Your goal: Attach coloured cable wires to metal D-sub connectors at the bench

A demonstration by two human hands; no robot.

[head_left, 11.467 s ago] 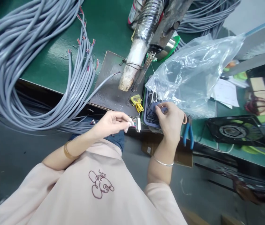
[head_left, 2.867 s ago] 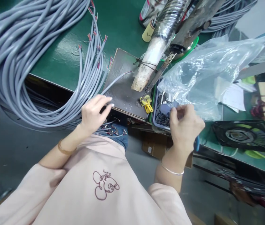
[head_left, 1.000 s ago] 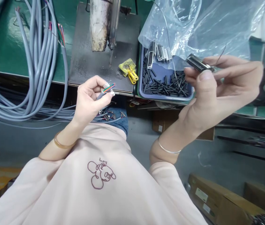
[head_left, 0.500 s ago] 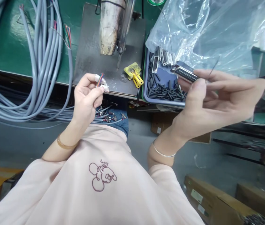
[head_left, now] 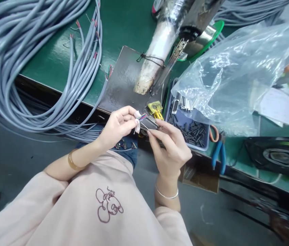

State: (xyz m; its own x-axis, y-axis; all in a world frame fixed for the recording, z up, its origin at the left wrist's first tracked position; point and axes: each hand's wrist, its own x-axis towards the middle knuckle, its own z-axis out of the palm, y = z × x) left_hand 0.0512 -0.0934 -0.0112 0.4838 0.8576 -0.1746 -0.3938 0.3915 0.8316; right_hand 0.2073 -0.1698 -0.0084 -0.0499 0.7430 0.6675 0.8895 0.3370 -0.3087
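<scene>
My left hand (head_left: 120, 124), with white wrapping on its fingertips, pinches the end of a few thin coloured wires (head_left: 142, 117). My right hand (head_left: 171, 145) grips a D-sub connector (head_left: 151, 122) with a row of metal pins, held right beside the wire ends. A thin wire-like strand also runs from the right fingertips toward the left hand. Whether wires and pins touch I cannot tell. Just behind the hands lie a yellow clip (head_left: 157, 112) with a yellow sponge and a soldering iron (head_left: 164, 71) mounted over a dark metal plate (head_left: 124, 75).
Coiled grey cables (head_left: 42, 65) cover the left of the green bench. A blue tray (head_left: 205, 145) holds black sleeves and connectors, partly under a plastic bag (head_left: 233, 78). Blue-handled pliers (head_left: 219, 153) and a black fan (head_left: 277, 155) are at right. A solder spool (head_left: 205, 37) stands behind.
My right hand has brought the connector left from over the tray to the wires in my left hand. My left hand has shifted right, and the view has turned.
</scene>
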